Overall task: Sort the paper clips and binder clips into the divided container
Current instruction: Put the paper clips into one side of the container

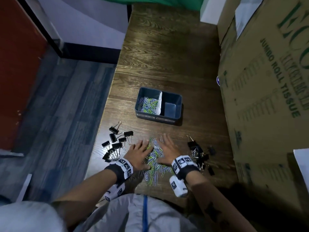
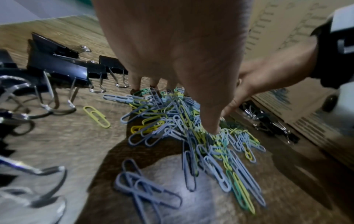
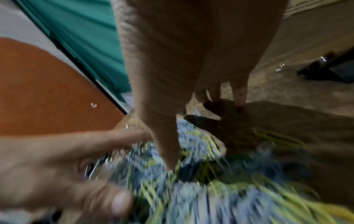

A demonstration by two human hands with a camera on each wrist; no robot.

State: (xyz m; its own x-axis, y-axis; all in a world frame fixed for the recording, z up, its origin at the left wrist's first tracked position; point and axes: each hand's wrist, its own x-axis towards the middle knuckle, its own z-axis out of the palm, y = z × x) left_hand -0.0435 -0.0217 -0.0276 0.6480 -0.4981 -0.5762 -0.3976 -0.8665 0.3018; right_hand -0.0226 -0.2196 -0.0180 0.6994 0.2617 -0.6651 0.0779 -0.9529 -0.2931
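You had both hands, left hand (image 1: 140, 152) and right hand (image 1: 168, 150), spread flat around the paper clips (image 1: 154, 162), likely herding them together, just short of the divided container (image 1: 158, 104), binder clips (image 1: 115, 142) flanking.

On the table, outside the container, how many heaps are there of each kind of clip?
Binder clip heaps: 2, the left heap and the right heap
Paper clip heaps: 1
Total: 3
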